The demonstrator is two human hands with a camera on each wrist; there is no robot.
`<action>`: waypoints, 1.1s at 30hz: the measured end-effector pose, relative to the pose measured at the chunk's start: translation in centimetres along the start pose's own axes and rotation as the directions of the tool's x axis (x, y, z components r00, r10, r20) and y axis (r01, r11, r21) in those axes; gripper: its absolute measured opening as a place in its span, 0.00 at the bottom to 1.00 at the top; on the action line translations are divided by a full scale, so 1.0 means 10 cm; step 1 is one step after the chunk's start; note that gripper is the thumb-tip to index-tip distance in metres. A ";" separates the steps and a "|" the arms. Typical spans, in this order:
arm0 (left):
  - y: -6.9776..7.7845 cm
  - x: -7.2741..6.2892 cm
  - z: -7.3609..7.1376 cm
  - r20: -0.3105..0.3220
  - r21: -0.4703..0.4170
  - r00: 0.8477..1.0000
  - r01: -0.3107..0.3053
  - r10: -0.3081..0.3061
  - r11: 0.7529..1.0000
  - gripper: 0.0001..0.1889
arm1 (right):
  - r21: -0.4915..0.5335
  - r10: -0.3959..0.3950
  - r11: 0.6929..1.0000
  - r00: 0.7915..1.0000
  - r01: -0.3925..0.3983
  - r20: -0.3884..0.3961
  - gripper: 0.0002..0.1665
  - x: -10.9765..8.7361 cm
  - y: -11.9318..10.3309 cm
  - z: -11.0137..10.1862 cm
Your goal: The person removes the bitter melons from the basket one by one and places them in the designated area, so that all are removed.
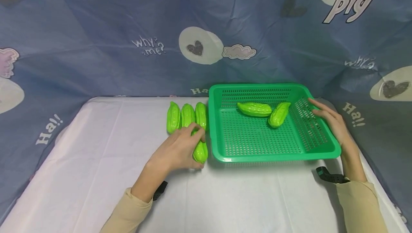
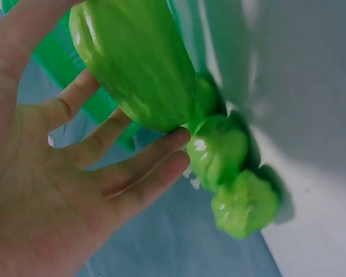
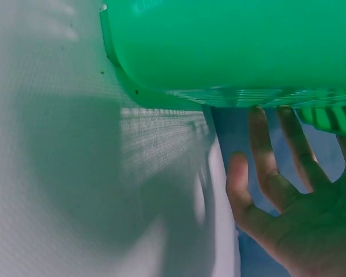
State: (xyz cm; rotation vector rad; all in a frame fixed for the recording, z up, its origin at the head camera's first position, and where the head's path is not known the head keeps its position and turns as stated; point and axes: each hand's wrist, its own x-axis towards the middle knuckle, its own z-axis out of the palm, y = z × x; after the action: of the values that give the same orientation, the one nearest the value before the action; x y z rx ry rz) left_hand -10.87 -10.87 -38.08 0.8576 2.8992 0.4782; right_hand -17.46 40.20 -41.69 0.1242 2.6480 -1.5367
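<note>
My left hand [image 1: 177, 150] pinches a bright green, ridged bitter melon [image 1: 201, 153] between thumb and fingers, just left of the basket. In the left wrist view the held bitter melon [image 2: 135, 63] fills the top, with fingers along its side. Three more bitter melons [image 1: 187, 115] lie side by side beyond that hand, partly covered by it. Two others [image 1: 254, 109] lie inside the green plastic basket [image 1: 257, 158], toward its back right. At the basket's right side is my right hand [image 1: 334, 125]; its fingers are extended against the outer wall in the right wrist view.
A white cloth covers the table [image 1: 90, 176]. Behind it hangs a blue printed cloth [image 1: 128, 18], which also runs along both sides. The basket stands near the table's back edge, its perforated walls rising around the bitter melons inside.
</note>
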 end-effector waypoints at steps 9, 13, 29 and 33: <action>0.07 0.00 0.13 0.051 0.017 0.998 -0.023 0.022 1.000 0.40 | 0.050 0.013 0.999 1.000 -0.013 -0.005 0.31 -0.01 -0.01 -0.01; 0.08 0.01 0.16 0.065 0.028 0.998 -0.026 0.024 0.999 0.40 | 0.064 0.011 0.998 1.000 -0.011 -0.005 0.31 -0.01 -0.01 -0.01; 0.08 -0.01 0.13 0.097 0.015 0.995 0.011 -0.013 1.000 0.39 | 0.145 0.006 0.989 1.000 -0.009 0.017 0.31 -0.01 0.00 -0.02; 0.08 -0.01 0.14 0.085 0.029 0.996 0.005 -0.008 1.000 0.38 | 0.181 0.005 0.983 1.000 -0.009 0.024 0.31 -0.01 0.01 -0.02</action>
State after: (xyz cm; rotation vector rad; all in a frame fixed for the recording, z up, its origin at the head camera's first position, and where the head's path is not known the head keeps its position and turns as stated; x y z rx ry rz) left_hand -10.11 -9.90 -39.13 0.8503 2.8365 0.3904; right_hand -17.40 40.41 -41.66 0.1254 2.4825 -1.7634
